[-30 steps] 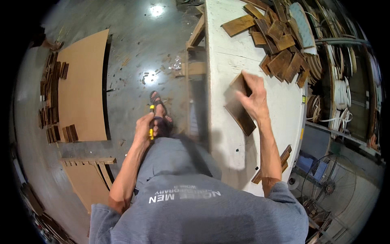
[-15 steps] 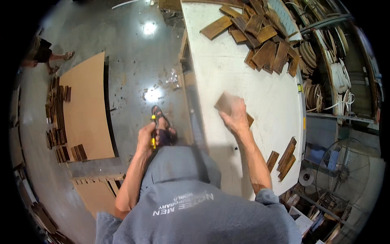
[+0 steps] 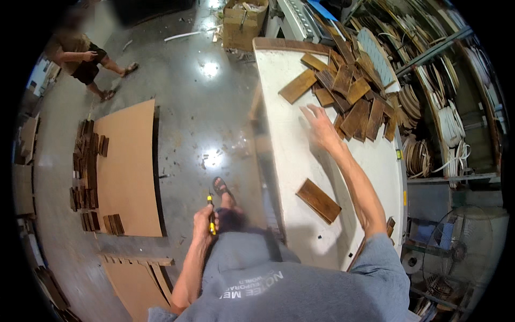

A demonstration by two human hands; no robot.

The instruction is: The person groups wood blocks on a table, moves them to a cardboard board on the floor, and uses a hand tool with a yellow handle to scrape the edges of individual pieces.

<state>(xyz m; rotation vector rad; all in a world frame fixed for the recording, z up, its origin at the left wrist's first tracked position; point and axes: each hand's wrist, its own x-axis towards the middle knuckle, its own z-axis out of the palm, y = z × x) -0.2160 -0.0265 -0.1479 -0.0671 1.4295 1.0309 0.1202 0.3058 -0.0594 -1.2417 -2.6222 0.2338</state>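
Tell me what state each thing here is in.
Left grip: closed around yellow-and-black tool
Right grip: open, apparently empty
Separate planks: lying flat
Plank pile: jumbled
Cardboard box: open, scraps inside
White strips: coiled
Fan: running or off, can't tell

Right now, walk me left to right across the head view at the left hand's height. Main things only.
Tan sheet, left hand gripping a yellow-and-black tool, lone brown wood, right forearm, wire-caged fan.
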